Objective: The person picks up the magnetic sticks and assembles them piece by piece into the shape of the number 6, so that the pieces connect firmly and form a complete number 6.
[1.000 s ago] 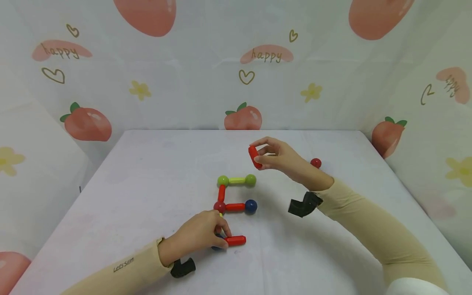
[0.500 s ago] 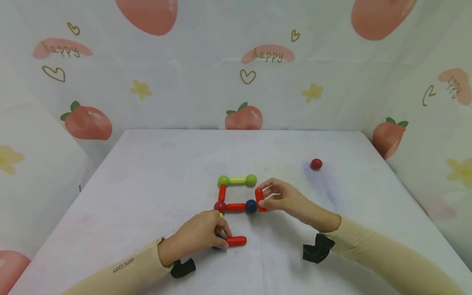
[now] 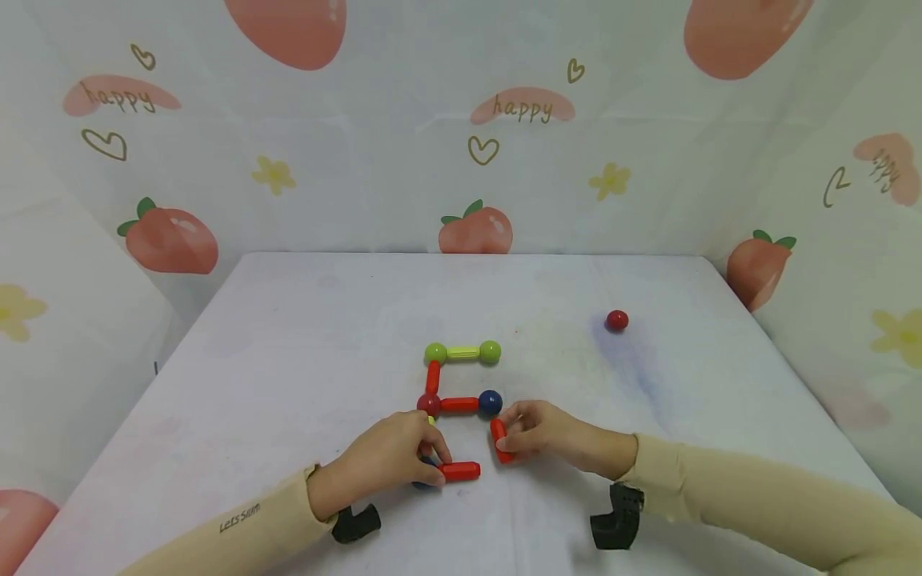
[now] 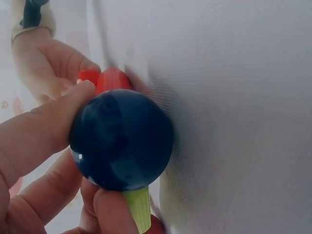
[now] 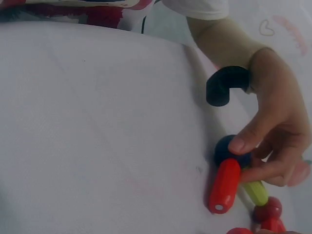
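Observation:
My left hand [image 3: 385, 456] grips a dark blue ball [image 4: 122, 141] at the near corner of a rod-and-ball figure, thumb on one side and fingers on the other. From that ball a red rod [image 3: 463, 471] points right, and a yellow-green rod [image 4: 140, 209] leads to a red ball [image 3: 428, 405]. My right hand [image 3: 553, 436] pinches a loose red magnetic rod [image 3: 498, 433] between thumb and fingers. It slants just below the blue ball [image 3: 491, 402] ending the figure's middle arm; whether they touch is unclear. Fingers partly hide the near blue ball in the head view.
Farther back, a red rod [image 3: 433, 378] joins a green ball [image 3: 435, 354], a yellow-green rod [image 3: 463, 352] and another green ball [image 3: 490, 352]. A single red ball [image 3: 617, 321] lies at the back right of the white table [image 3: 324, 320]. Patterned cloth hangs behind.
My right hand has brought its red rod down and toward me, from above the table's back half to just below the middle arm's blue ball. The left hand stays put.

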`<state>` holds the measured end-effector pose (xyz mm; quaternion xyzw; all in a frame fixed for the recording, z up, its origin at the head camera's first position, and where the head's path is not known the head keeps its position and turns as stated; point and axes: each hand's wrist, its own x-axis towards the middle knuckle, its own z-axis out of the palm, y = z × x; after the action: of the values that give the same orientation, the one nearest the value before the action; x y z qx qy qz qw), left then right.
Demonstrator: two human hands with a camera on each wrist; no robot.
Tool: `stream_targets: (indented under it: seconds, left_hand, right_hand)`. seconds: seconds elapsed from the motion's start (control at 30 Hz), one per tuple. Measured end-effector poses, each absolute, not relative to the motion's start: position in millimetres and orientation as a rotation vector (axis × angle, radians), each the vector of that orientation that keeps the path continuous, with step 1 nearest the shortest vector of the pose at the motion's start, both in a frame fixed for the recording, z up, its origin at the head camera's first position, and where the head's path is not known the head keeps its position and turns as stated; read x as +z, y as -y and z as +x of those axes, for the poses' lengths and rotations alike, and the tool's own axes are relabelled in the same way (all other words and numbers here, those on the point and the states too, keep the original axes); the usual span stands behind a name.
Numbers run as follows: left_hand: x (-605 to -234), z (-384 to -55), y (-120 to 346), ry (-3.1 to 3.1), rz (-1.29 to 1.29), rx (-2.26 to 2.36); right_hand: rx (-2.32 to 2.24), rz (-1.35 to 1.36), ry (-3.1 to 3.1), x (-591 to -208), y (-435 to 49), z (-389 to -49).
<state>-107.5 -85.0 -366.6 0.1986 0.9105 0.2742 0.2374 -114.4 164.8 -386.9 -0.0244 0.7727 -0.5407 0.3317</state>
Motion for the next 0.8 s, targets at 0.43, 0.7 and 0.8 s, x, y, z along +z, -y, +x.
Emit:
stream_targets:
  seconds: [0.43, 0.7, 0.8]
  left_hand:
    - [-365, -107, 87, -2.498, 0.525, 0.735]
    - [-365, -108, 87, -2.493, 0.534, 0.733]
    - [-366, -108, 87, -2.49, 0.53, 0.738]
  right_hand:
    - [-1.371, 0.125, -1.986, -381, -149, -117]
    - [-1.367, 0.174, -1.982, -385, -148, -126]
    - [-1.369, 0.188, -1.992, -385, -147, -129]
